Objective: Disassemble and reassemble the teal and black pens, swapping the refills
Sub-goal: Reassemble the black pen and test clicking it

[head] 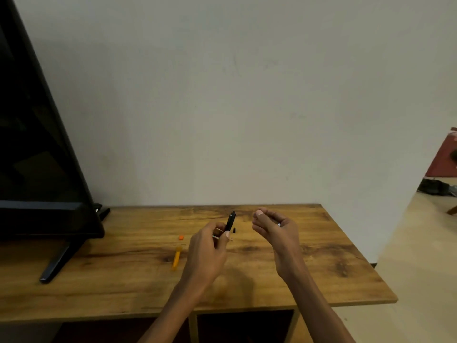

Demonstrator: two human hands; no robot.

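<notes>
My left hand (209,246) is closed around a black pen barrel (231,220), which sticks up and away from my fingers above the wooden table (321,256). A small black piece (234,229) lies on the table just right of the barrel. My right hand (274,229) hovers to the right of the barrel, fingers curled and apart from it; whether it pinches something small I cannot tell. An orange-yellow pen part (176,259) lies on the table to the left, with a small orange cap (181,237) behind it. No teal pen shows.
A black TV screen (37,144) on a slanted leg (59,261) takes up the left of the table. A plain wall stands behind the table. The table's right edge drops to a tiled floor (420,268). Open shelves lie under the front edge.
</notes>
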